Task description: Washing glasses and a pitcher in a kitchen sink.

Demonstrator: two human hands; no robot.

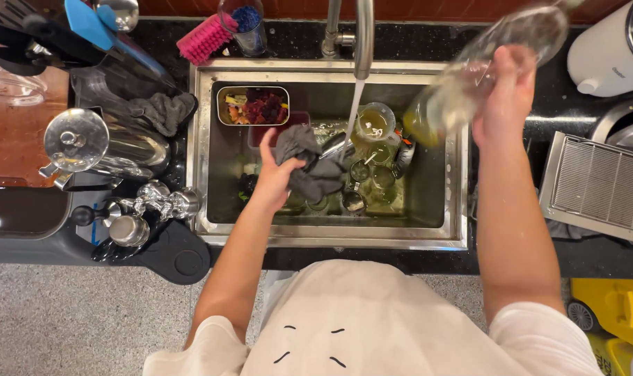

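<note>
Dark speckled countertop is surrounding a stainless steel sink [205,150], where a chrome faucet [363,35] is running a thin stream of water into the basin. You're gripping a grey cloth [309,163] with your left hand [274,174], fingers closing around the limp, crumpled fabric right beside the stream, probably so it's getting wet. Your right hand [501,94] is wrapping around a clear glass vessel [483,66], tilting it over the basin's right edge so yellowish liquid is draining toward the sink (motion blur is smearing its shape, so I can't tell exactly what kind it is). Small round glass cups [372,174] are sitting in murky water at the bottom. A rectangular metal tray [252,106] of colourful food scraps is resting at the back left corner. A pink bristle brush [206,36] is lying behind the rim.
</note>
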